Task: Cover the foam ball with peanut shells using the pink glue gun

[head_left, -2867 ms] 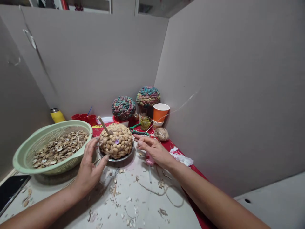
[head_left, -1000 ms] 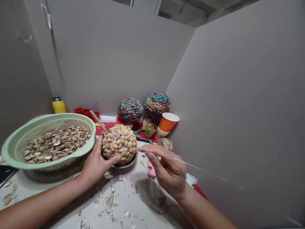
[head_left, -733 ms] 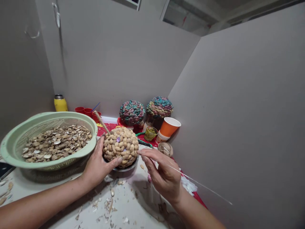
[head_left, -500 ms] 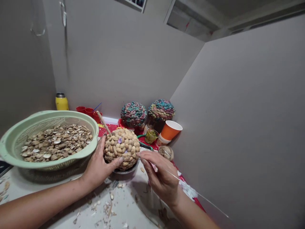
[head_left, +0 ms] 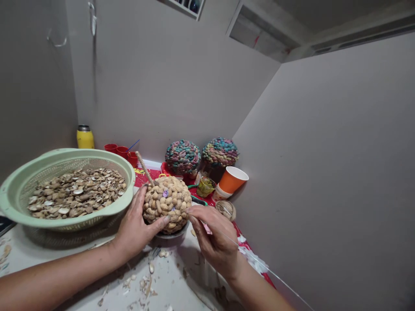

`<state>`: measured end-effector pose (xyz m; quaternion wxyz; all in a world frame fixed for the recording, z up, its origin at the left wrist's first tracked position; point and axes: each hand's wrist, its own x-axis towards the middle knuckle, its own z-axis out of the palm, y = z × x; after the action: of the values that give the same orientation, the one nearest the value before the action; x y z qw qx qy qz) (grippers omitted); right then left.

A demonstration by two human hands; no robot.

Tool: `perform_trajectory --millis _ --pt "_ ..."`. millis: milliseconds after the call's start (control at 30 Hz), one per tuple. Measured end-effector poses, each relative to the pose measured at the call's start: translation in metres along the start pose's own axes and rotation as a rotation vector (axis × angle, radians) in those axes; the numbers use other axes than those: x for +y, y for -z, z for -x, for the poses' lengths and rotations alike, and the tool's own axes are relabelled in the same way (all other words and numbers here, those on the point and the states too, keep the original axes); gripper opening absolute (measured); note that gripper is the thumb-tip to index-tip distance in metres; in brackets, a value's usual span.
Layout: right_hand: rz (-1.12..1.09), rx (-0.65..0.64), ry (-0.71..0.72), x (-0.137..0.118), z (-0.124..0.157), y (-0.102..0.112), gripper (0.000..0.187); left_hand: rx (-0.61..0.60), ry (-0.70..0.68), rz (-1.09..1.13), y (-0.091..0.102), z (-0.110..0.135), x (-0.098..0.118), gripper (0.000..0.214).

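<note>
A round ball covered with peanuts [head_left: 173, 196] rests in a dark shallow bowl [head_left: 171, 235]. Two small purple patches show between its peanuts, and a cord-wrapped stem [head_left: 144, 166] slants up from its top left. My left hand [head_left: 136, 222] grips the ball's left side, thumb across the front and fingers behind. At the ball's right side, my right hand [head_left: 215, 239] has thumb and forefinger pinched together. Whatever lies in that pinch is too small to make out. A thin clear strand [head_left: 275, 276] runs from beside the right hand toward the lower right.
A green colander [head_left: 128, 203] of shells stands left. Behind are red cups [head_left: 122, 151], a yellow bottle [head_left: 85, 139], two colourful shell-covered balls [head_left: 183, 156] [head_left: 220, 152], stacked paper cups [head_left: 232, 178] and a twine ball [head_left: 226, 210]. Shell bits litter the white table [head_left: 181, 280]. Walls rise behind and right.
The view has shifted slightly. Both hands keep nearly the same places on the ball; the right hand has moved very slightly left.
</note>
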<state>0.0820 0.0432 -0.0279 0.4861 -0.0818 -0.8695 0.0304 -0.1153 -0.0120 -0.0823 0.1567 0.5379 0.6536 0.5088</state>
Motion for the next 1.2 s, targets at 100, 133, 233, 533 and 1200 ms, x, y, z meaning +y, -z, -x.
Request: perform_trajectory --millis 100,133,233,533,1200 --pt "0.006 -0.012 -0.001 -0.0018 -0.0012 0.0007 0.029 0.010 0.000 -0.001 -0.0008 0.0003 -0.0026 0.096" --pt "0.008 -0.020 0.000 -0.0025 -0.0017 0.0009 0.029 0.014 -0.001 -0.001 -0.0011 0.0004 -0.0033 0.096" --pt "0.013 -0.038 0.001 -0.0038 -0.0028 0.0016 0.027 0.020 -0.003 -0.003 -0.0017 0.0005 -0.0045 0.096" --pt "0.027 -0.048 -0.007 -0.0056 -0.0053 0.0016 0.025 0.034 -0.018 0.010 -0.0021 0.0014 -0.0044 0.093" --pt "0.072 -0.047 -0.025 -0.0070 -0.0063 0.0004 0.023 0.035 -0.032 0.008 -0.0034 0.0021 -0.0077 0.092"
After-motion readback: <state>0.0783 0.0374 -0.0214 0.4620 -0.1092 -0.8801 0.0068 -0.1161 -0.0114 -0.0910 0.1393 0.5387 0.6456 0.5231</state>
